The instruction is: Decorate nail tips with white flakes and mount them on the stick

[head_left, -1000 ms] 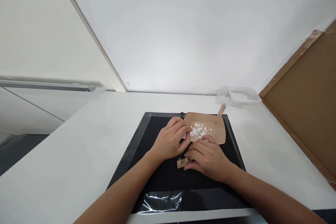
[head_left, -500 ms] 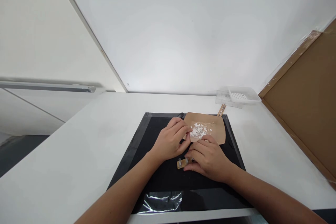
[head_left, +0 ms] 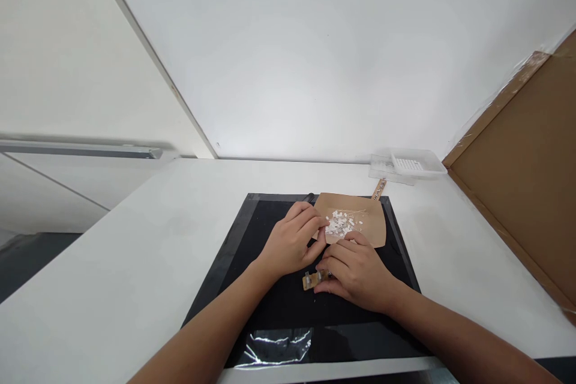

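The right hand (head_left: 357, 270) curls its fingers around a small brown strip (head_left: 314, 281); two clear pieces (head_left: 320, 276) already stand on it, left of them. Many white bits (head_left: 339, 223) lie loose in the brown tray (head_left: 374, 229) beyond. The left hand (head_left: 293, 240) pinches at the tray, any hold hidden. Below, a black mat (head_left: 288, 312) covers part of the white tabletop (head_left: 175, 216).

matt black mat (head_left: 279, 306), glossy film (head_left: 279, 345) along its near edge, smooth papery tray (head_left: 374, 229) on it, plastic box (head_left: 437, 169) beyond it, matt cardboard (head_left: 517, 180) to its right
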{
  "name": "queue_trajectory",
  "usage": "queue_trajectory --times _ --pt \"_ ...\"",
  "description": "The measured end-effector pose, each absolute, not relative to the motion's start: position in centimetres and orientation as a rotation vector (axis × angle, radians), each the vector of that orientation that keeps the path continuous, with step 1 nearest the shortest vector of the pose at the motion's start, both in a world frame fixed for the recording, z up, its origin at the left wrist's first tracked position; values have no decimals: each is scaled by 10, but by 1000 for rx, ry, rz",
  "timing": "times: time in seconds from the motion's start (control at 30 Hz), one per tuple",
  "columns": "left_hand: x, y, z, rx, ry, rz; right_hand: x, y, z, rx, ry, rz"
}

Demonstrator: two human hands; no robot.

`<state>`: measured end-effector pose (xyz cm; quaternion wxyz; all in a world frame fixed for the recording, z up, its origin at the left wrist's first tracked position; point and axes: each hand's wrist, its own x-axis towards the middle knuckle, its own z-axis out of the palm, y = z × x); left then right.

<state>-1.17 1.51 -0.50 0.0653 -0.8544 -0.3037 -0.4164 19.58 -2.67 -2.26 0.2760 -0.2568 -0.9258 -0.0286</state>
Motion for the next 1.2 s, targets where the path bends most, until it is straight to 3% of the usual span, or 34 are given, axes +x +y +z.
queue_trajectory --times 1.2 --pt "-12 14 -7 -2602 -907 -1248 197 -25 -23 -612 -2457 -58"
